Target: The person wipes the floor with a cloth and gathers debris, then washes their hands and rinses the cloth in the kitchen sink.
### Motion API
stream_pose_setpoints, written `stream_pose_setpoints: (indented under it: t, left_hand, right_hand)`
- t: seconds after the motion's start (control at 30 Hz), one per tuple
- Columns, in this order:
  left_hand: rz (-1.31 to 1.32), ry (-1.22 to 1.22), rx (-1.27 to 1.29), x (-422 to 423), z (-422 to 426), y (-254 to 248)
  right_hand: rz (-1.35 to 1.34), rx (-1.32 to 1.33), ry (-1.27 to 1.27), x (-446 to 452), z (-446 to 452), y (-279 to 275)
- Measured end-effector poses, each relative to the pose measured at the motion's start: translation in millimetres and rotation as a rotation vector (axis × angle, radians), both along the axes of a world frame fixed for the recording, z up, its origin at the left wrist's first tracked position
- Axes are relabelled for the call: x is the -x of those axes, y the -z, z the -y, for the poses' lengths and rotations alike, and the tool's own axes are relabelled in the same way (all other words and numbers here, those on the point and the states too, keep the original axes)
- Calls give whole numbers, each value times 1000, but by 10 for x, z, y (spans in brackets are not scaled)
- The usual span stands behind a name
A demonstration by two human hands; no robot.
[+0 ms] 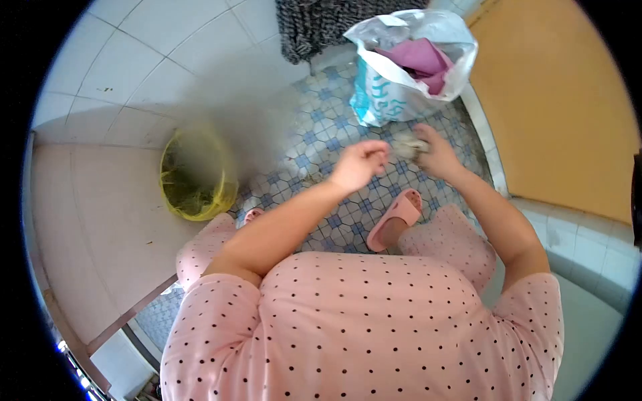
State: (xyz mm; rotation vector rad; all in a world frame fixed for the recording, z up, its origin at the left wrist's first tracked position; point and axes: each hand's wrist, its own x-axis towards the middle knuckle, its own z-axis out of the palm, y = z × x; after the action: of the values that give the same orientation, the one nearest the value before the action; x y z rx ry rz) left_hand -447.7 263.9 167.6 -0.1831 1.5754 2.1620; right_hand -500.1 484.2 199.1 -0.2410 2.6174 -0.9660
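Observation:
My right hand (438, 154) is closed around a pale, crumpled bundle (408, 146), greyish white and blurred, so its kind is not clear. Just to the left of it, my left hand (361, 166) has its fingers curled in towards the thumb; whatever they may pinch is too small to make out. Both hands are above the patterned floor, in front of a white and turquoise plastic bag (381, 100). A purple-pink cloth-like item (422, 59) shows in the bag's open mouth.
On the left stands a bin with a yellow liner (231, 194), partly behind a grey blur. A dark shaggy mat (301, 33) hangs at the back. An orange-brown panel (555, 113) borders the right side. My pink slipper (376, 237) rests on the tiles.

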Motion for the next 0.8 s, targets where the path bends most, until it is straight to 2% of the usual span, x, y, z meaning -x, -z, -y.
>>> stream_pose_setpoints:
  t: [0.03, 0.07, 0.13, 0.23, 0.37, 0.47, 0.5, 0.6, 0.67, 0.7, 0.8]
  left_hand:
    - [-72, 7, 139, -16, 64, -82]
    - [-297, -32, 392, -8, 130, 37]
    - [-154, 13, 392, -15, 322, -217]
    - [-46, -51, 108, -174, 514, -522]
    - [171, -150, 51, -344, 663, -747]
    - [143, -363, -64, -454, 670, -723]
    - [83, -421, 63, -439, 715, -550]
    - [18, -346, 242, -401, 1130, -219]
    - [47, -302, 447, -296, 1546, 476]
    - [87, -271, 636, -309, 1598, 390]
    - [22, -103, 1193, -267, 1941, 1208]
  right_hand:
    - [-50, -18, -107, -39, 249, -160]
    - [-92, -19, -198, -59, 426, -242]
    - [-203, -5, -322, -95, 661, -355]
    - [-368, 90, -411, -246, 956, -427]
    - [-462, 189, -370, -487, 1284, -470]
    - [-433, 277, -230, -678, 1556, -484]
    - [-421, 319, -241, -705, 1592, -394]
    - [-198, 258, -376, -932, 1548, -596]
    - [-124, 84, -423, -1005, 1371, -818]
    - [-125, 48, -469, -997, 1238, -843]
    - [11, -107, -491, -926, 1076, -1074]
